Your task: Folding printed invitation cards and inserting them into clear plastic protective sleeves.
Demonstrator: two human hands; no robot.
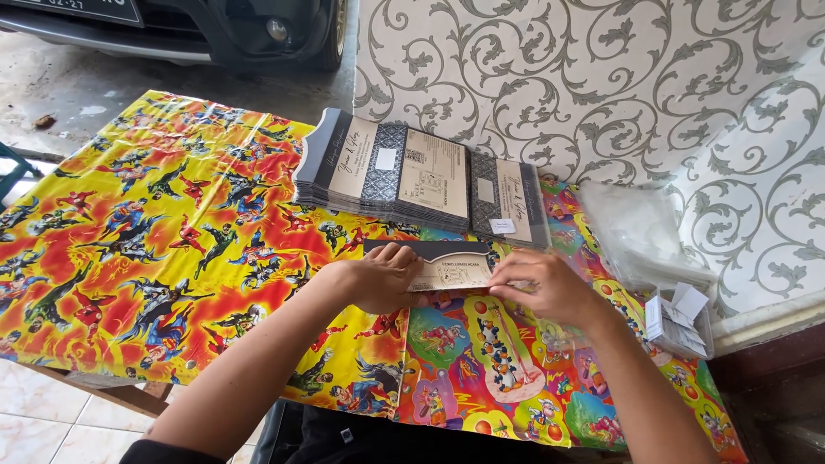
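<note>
My left hand and my right hand both rest on a folded card, cream with a dark grey flap, lying on the table's colourful cartoon-print cloth. The left fingers press its left end, the right fingers pinch its right end. Just beyond it lies a fanned stack of matching grey-and-cream cards, spread from left to right. A small white label sits at the near edge of that stack.
A pile of clear plastic sleeves and small white slips lie at the right by a wall with grey scroll-pattern paper. A dark car's front stands beyond the table on concrete. Tiled floor shows lower left.
</note>
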